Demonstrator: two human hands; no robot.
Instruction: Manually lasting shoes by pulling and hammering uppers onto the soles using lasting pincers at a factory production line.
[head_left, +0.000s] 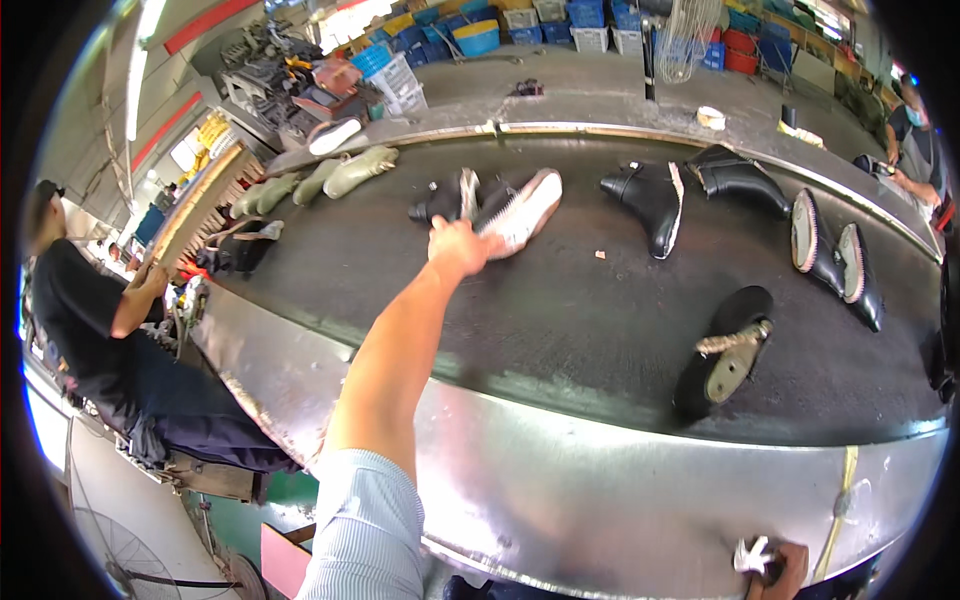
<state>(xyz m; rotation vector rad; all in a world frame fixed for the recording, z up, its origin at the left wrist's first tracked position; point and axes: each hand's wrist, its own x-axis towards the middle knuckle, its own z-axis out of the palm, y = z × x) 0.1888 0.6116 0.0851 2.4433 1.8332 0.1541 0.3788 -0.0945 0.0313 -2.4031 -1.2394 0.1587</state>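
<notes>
Holding a shoe in left grip, white scrap in right grip — boots nearby.

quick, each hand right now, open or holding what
Left hand: closed on a pale-soled dark shoe.
Right hand: closed, holding a small white item, kind unclear.

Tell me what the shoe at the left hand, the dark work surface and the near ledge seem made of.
Shoe: pale, dull underside, perhaps fabric or fibreboard; texture too small to tell. Dark work surface: probably rubber, mostly matte, with pale scuffs. Near ledge: bare metal, possibly stainless steel, given bright, blurred reflections.
</notes>
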